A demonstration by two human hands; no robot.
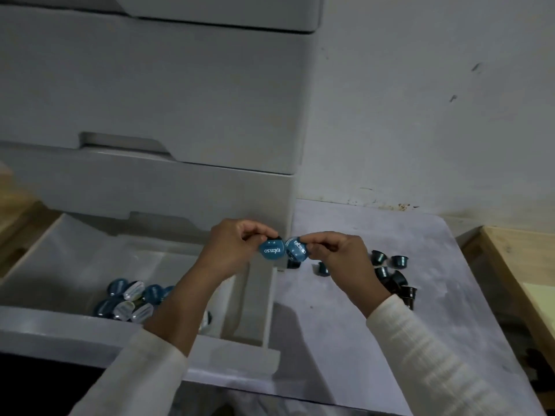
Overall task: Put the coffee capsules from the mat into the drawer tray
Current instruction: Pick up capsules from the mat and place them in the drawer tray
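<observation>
My left hand (237,244) pinches a blue-lidded coffee capsule (272,250) by its rim, lid facing me. My right hand (339,253) pinches a second blue capsule (295,250) right beside it; the two capsules nearly touch above the drawer's right edge. The open drawer tray (60,253) at the lower left holds several capsules (132,300), blue and silver lids up. On the pale mat (345,319) to the right lie several dark capsules (390,274), partly hidden behind my right wrist.
A grey plastic drawer unit (150,100) with shut drawers rises behind the open one. A narrow divider compartment (255,301) runs along the tray's right side. A wooden box edge (516,280) stands at the far right. A white wall (435,100) backs the mat.
</observation>
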